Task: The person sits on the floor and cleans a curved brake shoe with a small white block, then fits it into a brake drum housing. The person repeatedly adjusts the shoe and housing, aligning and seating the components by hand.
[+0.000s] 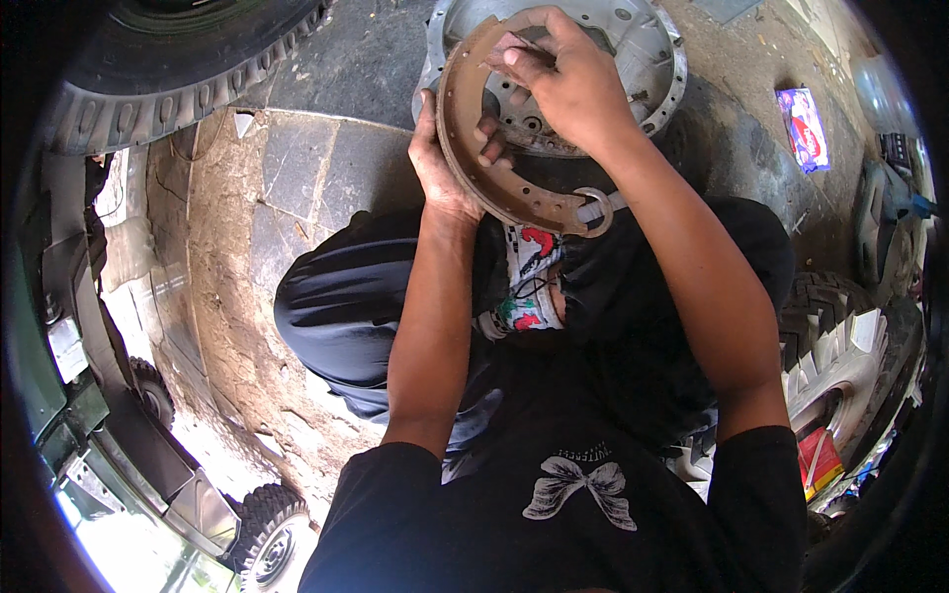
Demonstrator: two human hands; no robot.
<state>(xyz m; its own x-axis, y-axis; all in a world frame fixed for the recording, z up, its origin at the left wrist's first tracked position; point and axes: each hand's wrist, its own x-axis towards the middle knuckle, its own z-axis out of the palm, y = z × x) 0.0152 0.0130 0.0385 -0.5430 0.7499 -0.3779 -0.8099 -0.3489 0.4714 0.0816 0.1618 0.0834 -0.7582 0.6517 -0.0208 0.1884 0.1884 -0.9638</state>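
Observation:
A rusty brown, crescent-shaped brake shoe (519, 203) is held up in front of me, its lower end shaped like an open hook. My left hand (442, 163) is closed round the outer curve, with fingertips showing on the inner side. Near the shoe's upper end, my right hand (583, 94) pinches a small folded brownish piece that looks like sandpaper (503, 49) against the shoe's inner face. Behind both hands lies a round grey metal housing (676, 84) with bolt holes along its rim.
A large tyre (178, 109) stands at the upper left, and a vehicle with smaller wheels (275, 549) is along the left side. To the right are a purple packet (803, 128), a clear plastic bottle (880, 94), another tyre (820, 306) and a red-yellow box (819, 463).

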